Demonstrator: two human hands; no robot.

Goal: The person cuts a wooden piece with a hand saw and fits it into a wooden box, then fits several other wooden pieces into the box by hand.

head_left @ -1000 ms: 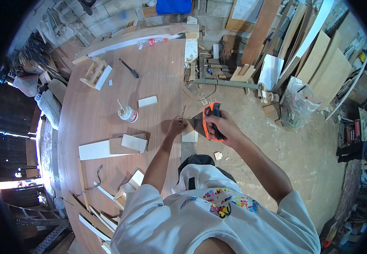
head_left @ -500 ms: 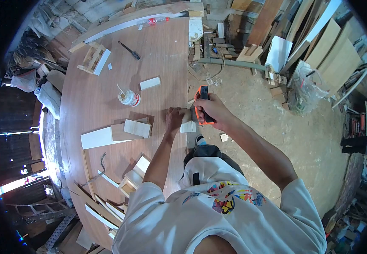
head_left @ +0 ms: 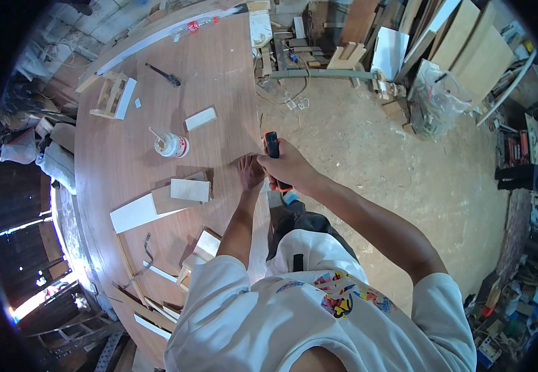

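Note:
In my right hand (head_left: 291,166) is a handsaw (head_left: 273,146) with an orange and black handle, fingers wrapped round the grip. It stands just off the table's right edge; its blade is hidden. Close beside it, my left hand (head_left: 251,173) holds down a small white-faced piece of wood (head_left: 265,185) at the edge, mostly covered by the hands. A white block (head_left: 201,119) lies farther up the table. To the left, a short pale block (head_left: 189,190) rests by a longer white board (head_left: 134,213).
On the table (head_left: 219,80) stand an open jar (head_left: 173,146) with a stick in it, a dark-handled tool (head_left: 165,75) and a small wooden frame (head_left: 114,96). Boards (head_left: 461,46) lean at the back right beside a plastic bag (head_left: 436,99). Wood strips (head_left: 151,322) lie at the lower left.
My right hand has brought the saw handle left and closer to my left hand, covering more of the wood piece. The whole view has shifted slightly.

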